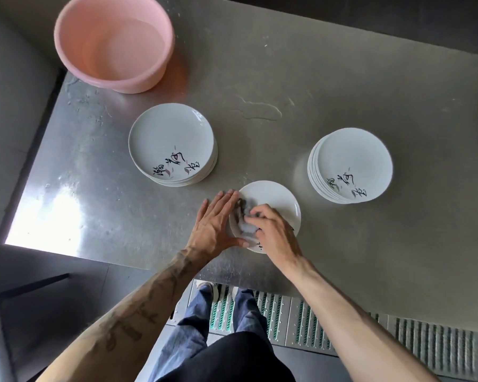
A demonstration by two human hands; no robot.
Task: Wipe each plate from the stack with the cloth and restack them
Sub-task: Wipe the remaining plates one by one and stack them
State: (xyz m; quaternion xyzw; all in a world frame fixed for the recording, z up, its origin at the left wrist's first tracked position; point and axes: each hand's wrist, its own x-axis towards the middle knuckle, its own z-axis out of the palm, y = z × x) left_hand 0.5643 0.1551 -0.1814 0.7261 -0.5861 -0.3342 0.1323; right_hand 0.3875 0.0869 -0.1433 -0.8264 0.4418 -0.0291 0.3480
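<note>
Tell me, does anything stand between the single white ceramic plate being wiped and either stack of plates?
Nothing visible does. Only bare grey metal table lies between the single white ceramic plate and the left plate stack or the right plate stack.

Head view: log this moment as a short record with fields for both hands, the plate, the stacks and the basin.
left hand: flat, fingers straight, steadying the left rim of the single plate
right hand: grips the cloth, pressing it on that plate
single plate: flat on the metal table, between the stacks
left stack: plates, no hand on it
right stack: plates, no hand on it
pink basin: far left of the table
</note>
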